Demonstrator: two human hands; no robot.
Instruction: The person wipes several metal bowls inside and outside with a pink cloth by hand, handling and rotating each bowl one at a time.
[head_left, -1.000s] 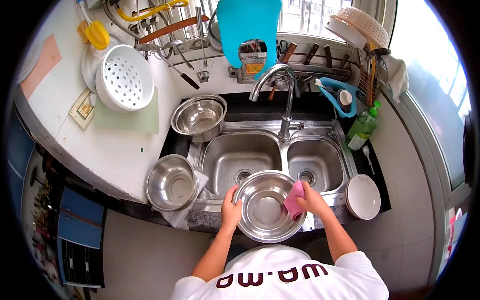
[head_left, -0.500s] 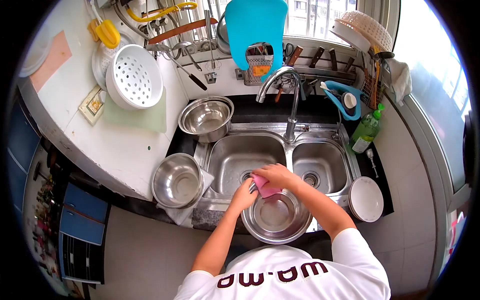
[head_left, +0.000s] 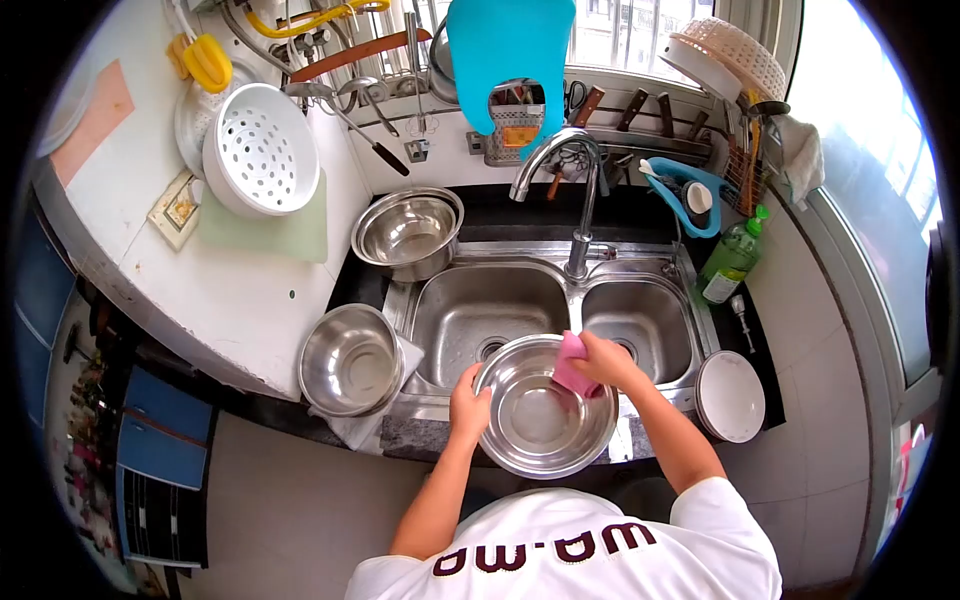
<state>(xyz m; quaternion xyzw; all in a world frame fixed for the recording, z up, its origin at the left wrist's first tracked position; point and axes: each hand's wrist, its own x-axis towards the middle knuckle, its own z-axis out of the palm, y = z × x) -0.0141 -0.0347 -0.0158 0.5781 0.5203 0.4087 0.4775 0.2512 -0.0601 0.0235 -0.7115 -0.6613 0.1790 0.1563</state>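
Over the front edge of the sink, a shiny metal bowl point(head_left: 537, 415) is tilted with its inside facing up. My left hand point(head_left: 467, 405) grips its left rim, the thumb near the inner side. On the upper right rim my right hand point(head_left: 607, 362) is closed on a pink cloth point(head_left: 575, 366), which lies against the bowl's inner wall. Behind the bowl are the large left basin point(head_left: 480, 300) and the smaller right basin point(head_left: 640, 310) of the steel sink, with the faucet point(head_left: 582, 220) standing between them.
Metal bowls point(head_left: 350, 362) sit on a cloth at the left, and more stacked bowls point(head_left: 408, 235) stand behind them. At the right are white plates point(head_left: 730, 397), a green bottle point(head_left: 732, 258) and a blue basket point(head_left: 690, 195). A white colander point(head_left: 262, 150) hangs at the left wall.
Since half a second ago, my right hand and the pink cloth have moved from the bowl's upper left rim to its upper right. My left hand has shifted slightly left and down along the rim.
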